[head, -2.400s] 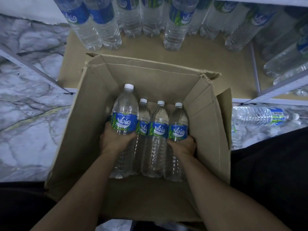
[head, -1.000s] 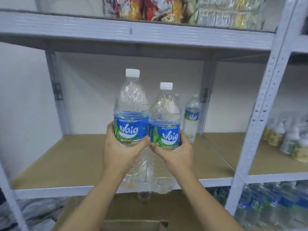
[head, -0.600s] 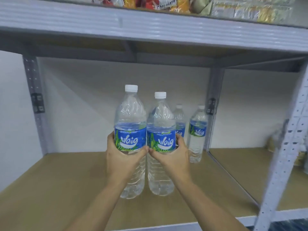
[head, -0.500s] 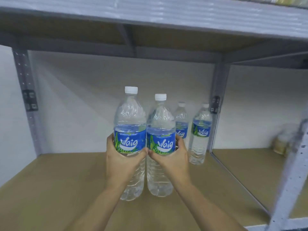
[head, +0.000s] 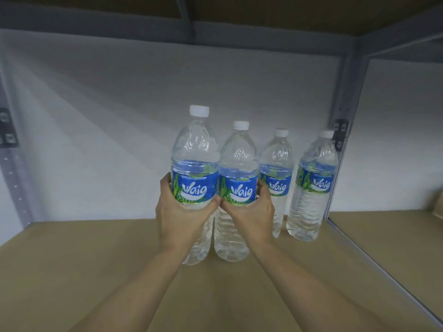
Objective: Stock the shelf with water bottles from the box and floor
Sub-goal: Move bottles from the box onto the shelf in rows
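Observation:
My left hand [head: 181, 219] grips a clear water bottle [head: 195, 149] with a blue Waig label and white cap. Beside it, my right hand [head: 251, 214] grips a second, identical bottle [head: 238, 154]. Both bottles are upright over the brown shelf board [head: 72, 271], side by side and touching; their bases look close to or on the board. Two more of the same bottles, one [head: 276, 164] just behind my right hand and one [head: 314, 168] at the shelf's right rear corner, stand on the board. The box is out of view.
A grey metal upright [head: 341, 116] and a rail [head: 383, 267] bound the shelf on the right, with another shelf bay beyond. The white back wall [head: 119, 116] closes the rear. A grey shelf frame [head: 143, 29] runs overhead. Bare board stretches to the left.
Both bottles came out of the box and up to the shelf. Since half a second ago my hands have carried them deeper in and to the right, nearer the two standing bottles.

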`<move>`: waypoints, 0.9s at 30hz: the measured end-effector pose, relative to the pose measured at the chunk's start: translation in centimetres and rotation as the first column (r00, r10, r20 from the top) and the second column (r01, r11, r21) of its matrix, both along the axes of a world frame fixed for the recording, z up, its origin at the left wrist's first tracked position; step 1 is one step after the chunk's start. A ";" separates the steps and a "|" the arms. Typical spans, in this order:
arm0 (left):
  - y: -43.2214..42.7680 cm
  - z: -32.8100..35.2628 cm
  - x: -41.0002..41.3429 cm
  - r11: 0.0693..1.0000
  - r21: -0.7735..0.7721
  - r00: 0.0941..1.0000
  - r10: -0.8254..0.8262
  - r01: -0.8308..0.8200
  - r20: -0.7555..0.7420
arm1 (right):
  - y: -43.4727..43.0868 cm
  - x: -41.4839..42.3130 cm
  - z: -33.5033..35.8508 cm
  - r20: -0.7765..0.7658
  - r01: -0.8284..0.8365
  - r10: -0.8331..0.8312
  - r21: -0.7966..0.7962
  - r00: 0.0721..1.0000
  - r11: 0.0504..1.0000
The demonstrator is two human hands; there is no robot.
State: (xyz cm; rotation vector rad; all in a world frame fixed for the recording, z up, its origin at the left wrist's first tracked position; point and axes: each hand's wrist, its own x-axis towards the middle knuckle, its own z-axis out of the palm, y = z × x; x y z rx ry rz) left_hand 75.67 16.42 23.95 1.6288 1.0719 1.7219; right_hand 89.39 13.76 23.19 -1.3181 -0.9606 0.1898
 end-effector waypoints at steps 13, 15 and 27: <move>2.3 -1.9 -1.6 0.997 0.032 0.997 0.075 -0.075 0.002 | 7.0 1.4 -3.0 -0.009 0.075 -0.074 0.119 0.997 0.990; 2.5 -2.0 -1.9 0.997 0.032 0.997 0.075 -0.075 0.003 | 7.6 1.3 -3.5 -0.005 0.063 -0.062 0.116 0.998 0.991; 2.3 -1.6 -2.2 0.995 0.060 0.997 0.080 -0.081 0.017 | 8.3 1.4 -4.2 0.027 -0.002 0.002 0.000 1.000 1.000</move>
